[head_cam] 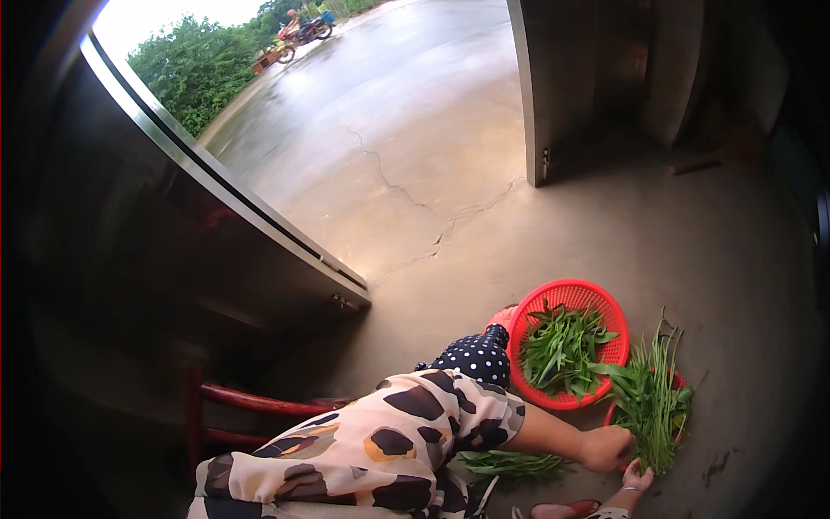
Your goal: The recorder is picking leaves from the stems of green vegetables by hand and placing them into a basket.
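Observation:
My left hand (608, 447) is bent at the wrist beside a bunch of long-stemmed leafy greens (652, 409); its fingertips are hidden. Below it, my right hand (638, 479), with a bracelet at the wrist, has its fingers at the lower stem ends. Whether either hand grips a stem cannot be made out. The bunch lies across a red container (679, 383), mostly covered by it. Just left of that stands a round red plastic colander (613, 311) with loose green leaves (563, 350) inside. More greens (512, 462) lie on the floor under my left forearm.
A red wooden chair (259, 399) stands at the left. Dark door leaves (227, 259) flank the doorway, which opens onto cracked, wet concrete (389, 149). Outside, a person rides a motorized cart (295, 36) past green bushes (191, 71). A shod foot (564, 509) shows at the bottom.

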`<state>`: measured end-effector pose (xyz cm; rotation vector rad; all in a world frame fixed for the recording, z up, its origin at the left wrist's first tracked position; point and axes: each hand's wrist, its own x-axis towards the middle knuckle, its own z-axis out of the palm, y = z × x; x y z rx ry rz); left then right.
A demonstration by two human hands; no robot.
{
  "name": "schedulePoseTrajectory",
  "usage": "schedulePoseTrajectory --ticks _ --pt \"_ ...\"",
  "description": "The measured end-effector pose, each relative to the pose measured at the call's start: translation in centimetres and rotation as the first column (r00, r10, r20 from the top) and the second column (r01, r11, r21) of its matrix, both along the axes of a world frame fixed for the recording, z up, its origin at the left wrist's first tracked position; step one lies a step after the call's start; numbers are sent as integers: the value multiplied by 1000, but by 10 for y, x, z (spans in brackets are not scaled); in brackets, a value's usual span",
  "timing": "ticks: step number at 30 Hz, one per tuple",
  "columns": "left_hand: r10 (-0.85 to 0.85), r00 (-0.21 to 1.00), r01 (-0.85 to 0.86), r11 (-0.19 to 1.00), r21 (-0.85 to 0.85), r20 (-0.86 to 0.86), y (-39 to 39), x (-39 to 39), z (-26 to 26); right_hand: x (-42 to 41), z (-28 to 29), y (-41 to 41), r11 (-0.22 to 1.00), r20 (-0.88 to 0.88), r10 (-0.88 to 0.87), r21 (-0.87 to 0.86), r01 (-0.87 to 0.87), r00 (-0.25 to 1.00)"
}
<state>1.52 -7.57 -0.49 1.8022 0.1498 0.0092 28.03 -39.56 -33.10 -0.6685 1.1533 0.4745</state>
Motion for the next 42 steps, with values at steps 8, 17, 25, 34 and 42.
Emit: schedulePoseTrajectory --ticks 8,17,25,34,42 --pt "-14 981 15 1000 2 -191 35 -12 19 -60 88 106 965 106 159 193 -178 982" --pt "-147 972 123 983 -134 -182 18 1 23 -61 110 93 988 139 -19 -151 40 990" --pt "-89 982 91 996 3 -169 24 1 21 -85 209 123 927 443 359 -270 -260 821" --pt "130 988 -149 946 288 83 38 7 21 -122 297 154 878 451 477 -281 -387 754" --pt "43 997 -63 931 360 63 38 5 16 -165 332 170 858 584 508 -276 -434 633"
